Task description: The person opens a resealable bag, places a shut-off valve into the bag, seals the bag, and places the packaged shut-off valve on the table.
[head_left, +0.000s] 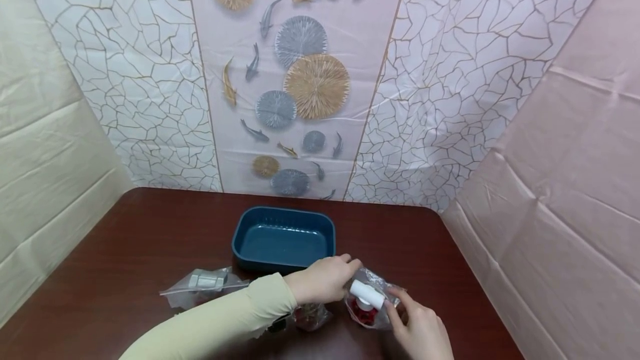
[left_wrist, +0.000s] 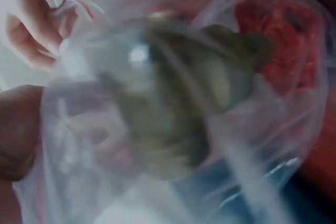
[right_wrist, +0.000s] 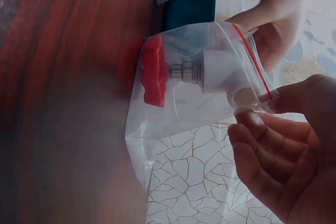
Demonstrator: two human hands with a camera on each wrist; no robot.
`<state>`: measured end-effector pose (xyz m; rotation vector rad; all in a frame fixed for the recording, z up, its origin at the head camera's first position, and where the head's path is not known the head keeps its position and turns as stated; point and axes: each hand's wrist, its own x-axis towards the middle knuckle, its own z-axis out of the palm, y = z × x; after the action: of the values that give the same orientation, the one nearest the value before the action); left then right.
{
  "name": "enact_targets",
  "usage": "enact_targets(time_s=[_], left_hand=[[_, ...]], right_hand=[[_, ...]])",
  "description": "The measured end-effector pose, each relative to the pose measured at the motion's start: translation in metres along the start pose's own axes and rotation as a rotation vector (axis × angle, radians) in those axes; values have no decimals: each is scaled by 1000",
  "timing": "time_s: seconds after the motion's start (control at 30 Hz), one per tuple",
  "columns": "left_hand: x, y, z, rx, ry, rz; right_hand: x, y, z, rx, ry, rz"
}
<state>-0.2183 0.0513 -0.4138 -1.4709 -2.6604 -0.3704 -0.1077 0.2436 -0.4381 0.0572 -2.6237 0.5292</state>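
A clear zip bag with a red closure line holds a white valve with a red handwheel. In the head view, the valve's white body shows at the bag's upper part, above the dark table. My right hand pinches the bag's mouth at one end of the closure line, close by the round white valve end. At the opposite end, my left hand grips the bag's edge, its fingertips partly hidden. Under the left wrist, another clear bag contains a brass-coloured valve and something red.
Behind the left hand stands a dark blue basin. To its front left lies a third clear bag with a pale metal pipe fitting. My left forearm crosses over the table; patterned cloth walls enclose its back and sides.
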Motion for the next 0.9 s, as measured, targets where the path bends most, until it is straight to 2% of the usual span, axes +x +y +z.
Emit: enact_targets(time_s=[0.13,0.23,0.33,0.43,0.7,0.9], left_hand=[[2,-6,5,-111,-52,-20],[3,-8,9,-146,-42,-1],[5,-8,13,-149,-19,12],[5,-9,14,-181,-7,4],[3,-6,6,-288,-10,-38],[2,-5,-6,-324,-5,-71]], right_hand=[[-3,-3,-4,-37,-116,79],[-5,-5,-6,-62,-179,113],[-6,-4,-6,-66,-194,126],[-7,-2,-6,-53,-171,111],[-8,-3,-6,-30,-13,-3],[-4,-7,-13,-1,10,-7]])
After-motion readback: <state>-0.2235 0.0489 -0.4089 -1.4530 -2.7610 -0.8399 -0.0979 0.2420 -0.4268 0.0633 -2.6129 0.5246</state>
